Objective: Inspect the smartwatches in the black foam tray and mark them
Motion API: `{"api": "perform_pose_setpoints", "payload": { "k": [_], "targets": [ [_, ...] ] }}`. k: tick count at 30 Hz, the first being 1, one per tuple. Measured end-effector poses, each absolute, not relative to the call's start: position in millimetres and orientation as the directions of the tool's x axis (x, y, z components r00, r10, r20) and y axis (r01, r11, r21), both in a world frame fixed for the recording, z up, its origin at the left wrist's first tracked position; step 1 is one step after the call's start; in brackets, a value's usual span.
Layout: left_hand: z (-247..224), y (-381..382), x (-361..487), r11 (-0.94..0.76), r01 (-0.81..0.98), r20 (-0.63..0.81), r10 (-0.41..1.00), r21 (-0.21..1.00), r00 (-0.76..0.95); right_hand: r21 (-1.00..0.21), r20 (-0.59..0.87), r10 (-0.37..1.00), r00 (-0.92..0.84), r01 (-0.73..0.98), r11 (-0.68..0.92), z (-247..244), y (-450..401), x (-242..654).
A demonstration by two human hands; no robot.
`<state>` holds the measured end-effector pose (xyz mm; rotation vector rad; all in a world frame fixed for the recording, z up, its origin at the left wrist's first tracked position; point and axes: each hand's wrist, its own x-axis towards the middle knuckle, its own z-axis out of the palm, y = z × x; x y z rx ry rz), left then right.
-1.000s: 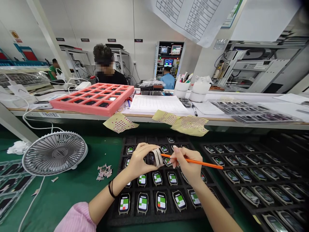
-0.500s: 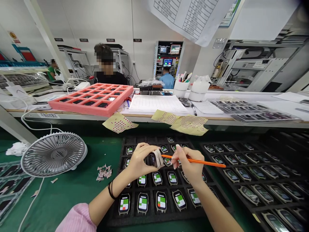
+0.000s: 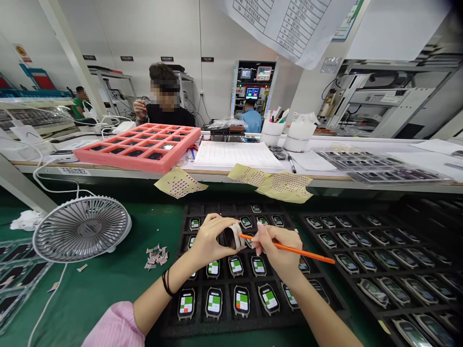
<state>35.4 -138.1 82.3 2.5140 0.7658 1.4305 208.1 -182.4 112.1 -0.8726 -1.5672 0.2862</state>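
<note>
Left hand (image 3: 211, 239), fingers (image 3: 220, 222) curled and pressed together over a smartwatch (image 3: 232, 236), which sits at the fingertips, held above a black foam tray (image 3: 170, 329). The watch's dark face is turned toward the palm side, and a pale band wraps its body. Right hand (image 3: 278, 251), fingers (image 3: 269, 232) pinching an orange stick (image 3: 289, 249) against the thumb; the stick's tip meets the pale band, and its far end points away to the right. The two hands are close together but not touching, with the smartwatch between them.

Around the left wrist, a black wristband (image 3: 167, 282); farther up the arm, a pink sleeve (image 3: 112, 324). Directly below the hands, rows of watches (image 3: 214, 302) stand in the tray's pockets, their screens showing green, red and white patches. To the right lies a second tray of watches (image 3: 383, 270). To the left, on a green mat (image 3: 90, 301), are a small pile of paper scraps (image 3: 156, 258) and a grey desk fan (image 3: 81, 229).

Beyond, yellow dotted sheets (image 3: 284, 187) hang over the edge of the counter (image 3: 108, 168), which carries a pink foam tray (image 3: 137, 147), a ruled paper form (image 3: 235, 154) and white cups (image 3: 271, 132). Farther back, a co-worker (image 3: 166, 108) sits behind the pink foam tray.
</note>
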Motion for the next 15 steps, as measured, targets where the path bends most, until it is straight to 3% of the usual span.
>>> {"api": "perform_pose_setpoints", "payload": {
  "k": [3,9,15],
  "targets": [
    [81.4,-136.9,36.0,-0.842,0.377,0.743,0.526,0.386,0.413,-0.640,0.741,0.669,0.052,0.355,0.682,111.9,-180.4,207.6],
    [89.1,-136.2,35.3,-0.791,0.417,0.659,0.606,0.447,0.445,-0.753,0.649,0.759,0.046,0.180,0.633,108.6,-171.8,214.5],
    [93.0,-132.6,28.4,-0.762,0.515,0.667,0.621,0.392,0.411,-0.799,0.539,0.843,0.007,0.322,0.508,105.0,-164.5,205.5]
  ]
}}
